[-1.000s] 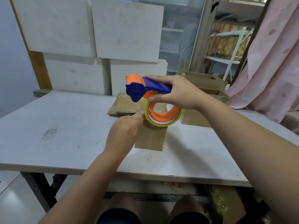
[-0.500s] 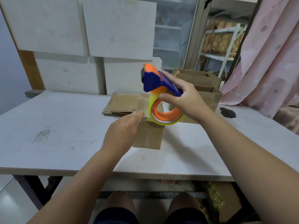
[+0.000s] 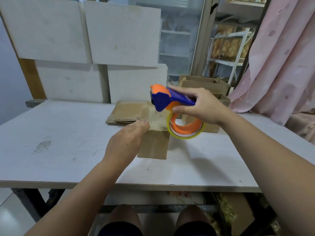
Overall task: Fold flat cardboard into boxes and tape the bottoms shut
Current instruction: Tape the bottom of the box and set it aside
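Nearest the viewer, two bare knees [image 3: 122,217] in dark shorts sit under the front edge of the white, scuffed counter [image 3: 51,147]. On the counter, about mid-depth and a little right of centre, stands the small brown cardboard box [image 3: 154,145], upright with its plain near wall facing the viewer and a glossy strip of clear tape [image 3: 157,119] running across its top from near to far. The left hand [image 3: 127,142] lies flat against the box's left near corner, fingers stretched out and loosely together, the fingertips pressing on the near end of the tape; it grips nothing. Just right of and above the box, the right hand [image 3: 202,106] is closed around the blue handle of the blue and orange tape dispenser [image 3: 170,106], held off the counter with its long axis running left to right, the orange roller end pointing left over the box top and the yellow-edged tape roll hanging below the palm. Beyond the box, a flat stack of unfolded brown cardboard sheets [image 3: 126,113] lies partly hidden by it. Farther right, open folded cardboard boxes [image 3: 204,84] stand behind the dispenser. At the far edge, white boards [image 3: 85,31] lean upright, and a pink curtain [image 3: 281,57] hangs at the far right.
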The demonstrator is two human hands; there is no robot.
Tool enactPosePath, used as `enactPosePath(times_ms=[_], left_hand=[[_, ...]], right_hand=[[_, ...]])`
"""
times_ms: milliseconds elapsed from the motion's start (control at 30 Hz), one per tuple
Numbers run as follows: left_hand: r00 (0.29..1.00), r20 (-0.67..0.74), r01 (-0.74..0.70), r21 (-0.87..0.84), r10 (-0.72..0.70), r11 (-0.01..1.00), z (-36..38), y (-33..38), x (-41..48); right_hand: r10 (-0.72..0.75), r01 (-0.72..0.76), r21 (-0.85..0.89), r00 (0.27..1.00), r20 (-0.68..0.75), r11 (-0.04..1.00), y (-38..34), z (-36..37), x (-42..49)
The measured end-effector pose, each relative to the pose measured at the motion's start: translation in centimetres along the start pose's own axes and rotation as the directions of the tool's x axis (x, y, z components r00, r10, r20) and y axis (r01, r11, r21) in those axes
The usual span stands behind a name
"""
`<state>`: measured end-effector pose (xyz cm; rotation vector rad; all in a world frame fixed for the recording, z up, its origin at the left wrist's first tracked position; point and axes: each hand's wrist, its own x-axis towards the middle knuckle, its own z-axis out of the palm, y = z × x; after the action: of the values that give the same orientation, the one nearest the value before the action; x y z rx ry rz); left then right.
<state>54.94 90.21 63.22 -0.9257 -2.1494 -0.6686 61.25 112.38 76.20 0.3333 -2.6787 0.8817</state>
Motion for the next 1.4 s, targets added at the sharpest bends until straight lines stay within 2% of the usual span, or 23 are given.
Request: enactPosePath(times_ms=[67, 167, 233, 333, 533, 833, 900, 967, 1033, 1133, 1267, 1400], left_hand=[[0.999, -0.019, -0.035, 0.061, 0.036, 0.998, 0.0, 0.1, 0.0], [0.994, -0.073, -0.073, 0.129, 0.083, 0.989, -0.5, 0.3, 0.3], [0.988, -0.098, -0.098, 0.172, 0.116, 0.980, -0.7, 0.5, 0.5], [0.975, -0.138, -0.139, 0.236, 0.175, 0.962, -0.7, 0.3, 0.5], [0.970, -0.157, -0.148, 0.232, 0.188, 0.961, -0.7, 0.6, 0.6], [0.956, -0.123, -0.217, 0.317, 0.267, 0.923, -0.7, 0.0, 0.6], [0.964, -0.105, -0.204, 0.306, 0.246, 0.930, -0.8, 0.4, 0.5], [0.986, -0.062, -0.134, 0.248, 0.154, 0.959, -0.8, 1.2, 0.5], [0.997, 0.017, -0.075, 0.265, 0.073, 0.961, -0.7, 2.1, 0.9], [0.994, 0.049, -0.111, 0.374, 0.100, 0.921, -0.8, 2.6, 1.5], [0.990, 0.066, -0.142, 0.345, 0.126, 0.928, -0.8, 1.9, 1.9], [0.982, 0.029, -0.184, 0.386, 0.187, 0.904, -0.8, 1.1, 1.8]], right_hand=[[0.032, -0.032, 0.011, 0.999, -0.014, 0.999, 1.3, 0.4, -1.3], [0.056, -0.034, 0.181, 0.991, -0.120, 0.983, 2.7, 1.5, -2.6], [0.058, -0.022, 0.229, 0.986, -0.154, 0.973, 3.1, 1.9, -2.9], [0.059, -0.024, 0.229, 0.987, -0.147, 0.973, 3.5, 2.1, -2.9], [0.086, -0.040, 0.299, 0.986, -0.142, 0.954, 4.6, 3.0, -3.6], [0.115, -0.051, 0.417, 0.985, -0.132, 0.907, 5.5, 4.1, -4.3], [0.110, -0.050, 0.430, 0.987, -0.116, 0.901, 5.7, 4.4, -4.4], [0.107, -0.045, 0.438, 0.987, -0.118, 0.898, 5.7, 4.5, -4.3], [0.100, -0.045, 0.430, 0.989, -0.106, 0.902, 5.4, 4.6, -3.9], [0.091, -0.046, 0.399, 0.991, -0.095, 0.916, 4.8, 5.2, -3.1], [0.070, -0.034, 0.382, 0.994, -0.082, 0.924, 4.0, 6.1, -2.7], [0.057, -0.026, 0.337, 0.995, -0.084, 0.941, 3.2, 5.6, -2.4]])
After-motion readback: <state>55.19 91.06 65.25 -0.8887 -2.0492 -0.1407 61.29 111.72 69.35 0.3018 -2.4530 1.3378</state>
